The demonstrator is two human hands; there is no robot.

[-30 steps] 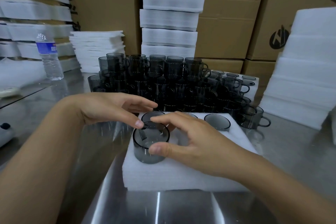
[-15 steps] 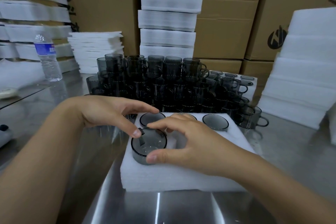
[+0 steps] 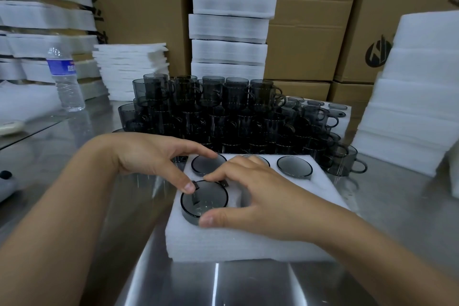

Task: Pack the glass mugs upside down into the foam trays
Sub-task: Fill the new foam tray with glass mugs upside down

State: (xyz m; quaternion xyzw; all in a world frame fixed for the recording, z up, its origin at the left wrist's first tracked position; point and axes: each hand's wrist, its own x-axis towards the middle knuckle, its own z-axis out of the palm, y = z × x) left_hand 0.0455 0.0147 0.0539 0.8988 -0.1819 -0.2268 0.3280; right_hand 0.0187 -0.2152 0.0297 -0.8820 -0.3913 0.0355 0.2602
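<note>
The grip of the right hand (image 3: 260,204) is clamped, thumb and forefinger, across the upturned mug (image 3: 206,200) part-sunk in the near-left pocket of the tray (image 3: 248,243) on the bench (image 3: 223,285), while the left hand (image 3: 154,154) lies slack, thumb touching its rim.

The left forearm (image 3: 62,211) comes in from the lower left and the right forearm (image 3: 377,256) from the lower right; both are bare. The left hand (image 3: 151,156) lies palm down with the wrist a little bent. Its fingers (image 3: 196,149) are stretched forward and relaxed, and only the thumb tip touches the rim of the mug (image 3: 206,204). The right hand (image 3: 263,201) is arched over the same mug. It pinches it with the thumb on the near side and the index fingertip on the far side, while the other fingers are loosely curled behind.
</note>
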